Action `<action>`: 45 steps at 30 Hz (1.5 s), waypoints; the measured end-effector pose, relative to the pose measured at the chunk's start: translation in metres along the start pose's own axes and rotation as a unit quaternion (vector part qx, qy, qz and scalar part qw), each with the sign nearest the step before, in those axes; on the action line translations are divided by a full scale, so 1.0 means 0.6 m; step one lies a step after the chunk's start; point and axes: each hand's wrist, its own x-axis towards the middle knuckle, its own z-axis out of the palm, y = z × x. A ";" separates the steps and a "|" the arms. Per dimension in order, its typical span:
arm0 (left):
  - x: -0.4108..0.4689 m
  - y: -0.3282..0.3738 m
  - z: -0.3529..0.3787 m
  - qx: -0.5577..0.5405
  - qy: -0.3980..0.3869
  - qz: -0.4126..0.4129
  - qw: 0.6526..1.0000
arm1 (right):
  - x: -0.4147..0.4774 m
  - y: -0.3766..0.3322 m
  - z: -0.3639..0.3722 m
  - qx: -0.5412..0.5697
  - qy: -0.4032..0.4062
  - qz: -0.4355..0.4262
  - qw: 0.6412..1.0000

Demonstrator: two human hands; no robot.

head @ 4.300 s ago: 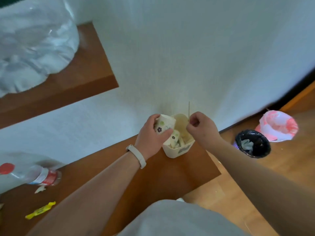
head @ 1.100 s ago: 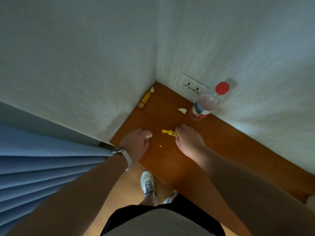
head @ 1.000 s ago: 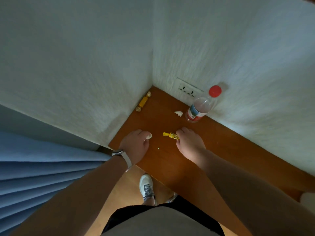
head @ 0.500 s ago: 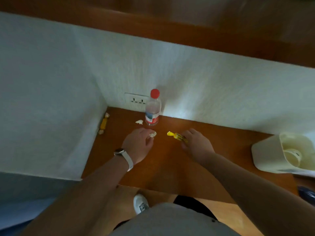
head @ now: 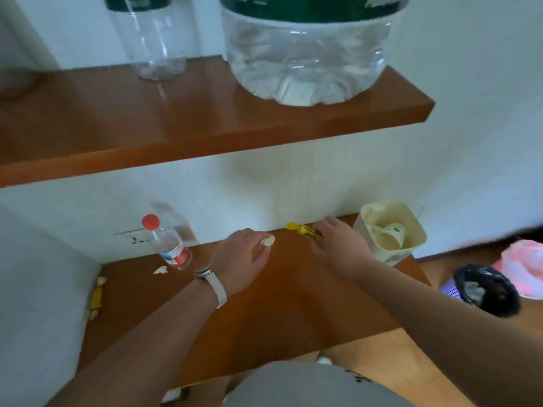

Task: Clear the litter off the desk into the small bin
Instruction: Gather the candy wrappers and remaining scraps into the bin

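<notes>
Both hands had travelled rightward along the table (head: 288, 304), away from the bottle (head: 169, 245) and toward the small bin (head: 393, 255), each carrying its piece along. At the far left a yellow sweet (head: 96, 295) lay against the wall, and a loose white scrap (head: 160, 270) sat just beside the red-capped bottle; both looked like litter yet to be collected. The left hand (head: 241, 257) was low over the middle of the table, its fingers curled and pinching a crumpled white scrap (head: 268, 240) at their tips. The right hand (head: 338, 248), just beside the bin, pinched a yellow wrapper (head: 302, 230) between thumb and fingers, with the wrapper's free end poking out to the left. The small bin stood at the table's right end against the wall, with a paper cup (head: 388, 237) already inside. To do this well, the right hand probably needed to come fully over the opening before letting go, since a light wrapper could flutter or cling. The left should then follow and release low inside the rim.
</notes>
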 end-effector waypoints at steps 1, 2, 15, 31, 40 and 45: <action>0.015 0.025 0.012 -0.004 -0.002 0.006 1.000 | -0.006 0.025 -0.014 0.001 0.011 0.009 1.000; 0.029 0.049 0.024 -0.012 -0.008 0.012 1.000 | -0.012 0.049 -0.027 0.000 0.018 0.022 1.000; 0.166 0.282 0.175 -0.036 -0.088 0.043 0.995 | -0.075 0.317 -0.093 0.015 0.033 0.104 0.994; 0.199 0.320 0.260 0.053 -0.137 0.019 0.989 | -0.053 0.386 -0.066 0.078 0.005 0.073 0.994; 0.165 0.287 0.223 0.058 -0.105 -0.004 0.993 | -0.030 0.354 -0.071 0.040 -0.002 0.013 0.999; 0.125 0.255 0.173 0.072 -0.071 -0.057 0.993 | 0.004 0.290 -0.070 0.051 -0.015 -0.073 0.996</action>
